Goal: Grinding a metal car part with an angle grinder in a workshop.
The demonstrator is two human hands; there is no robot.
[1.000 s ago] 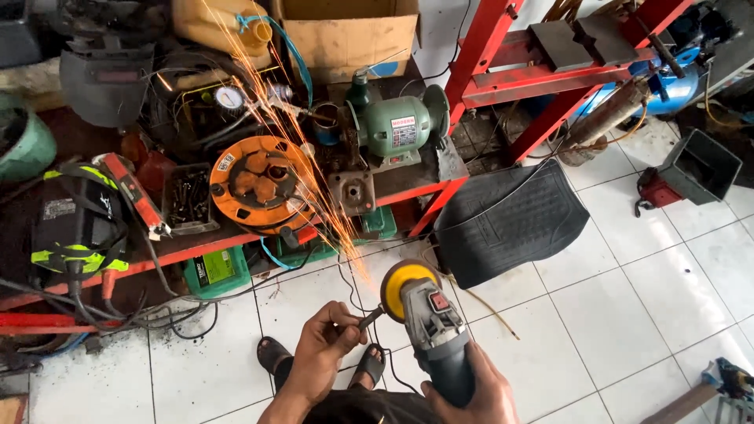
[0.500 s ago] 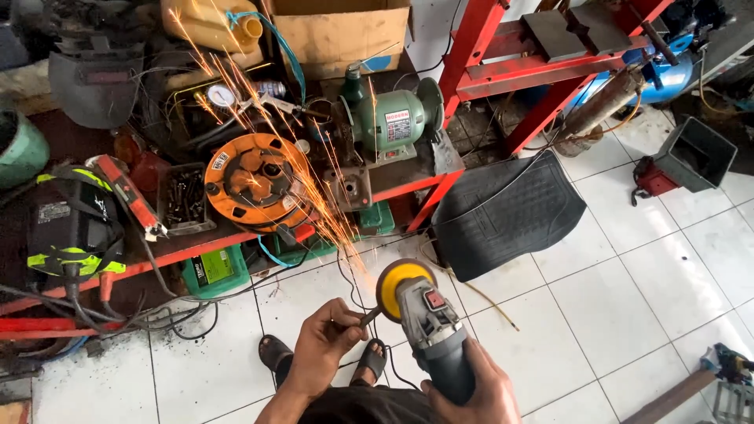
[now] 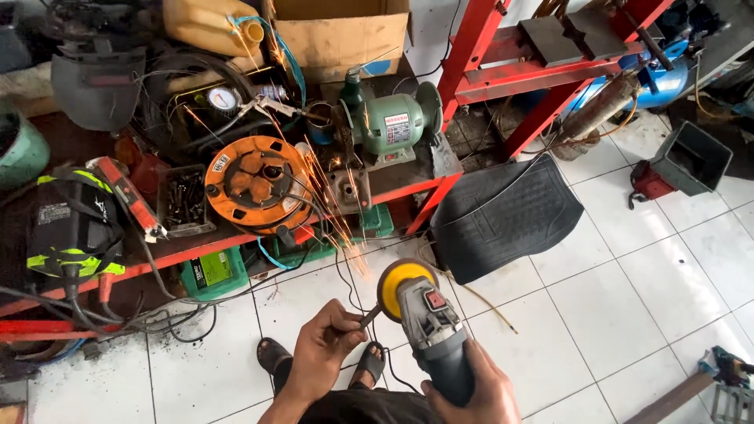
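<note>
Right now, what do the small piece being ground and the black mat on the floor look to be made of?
The small piece pinched in the left hand looks like bare metal: sparks fly where the grinder in the right hand meets it. The black mat looks like matte rubber, ribbed and bending at its edges.

Grey handheld angle grinder with yellow guard disc, tilted nose-up just below the black rubber mat. Small thin metal piece, pressed against the disc's left edge, throwing orange sparks.
</note>
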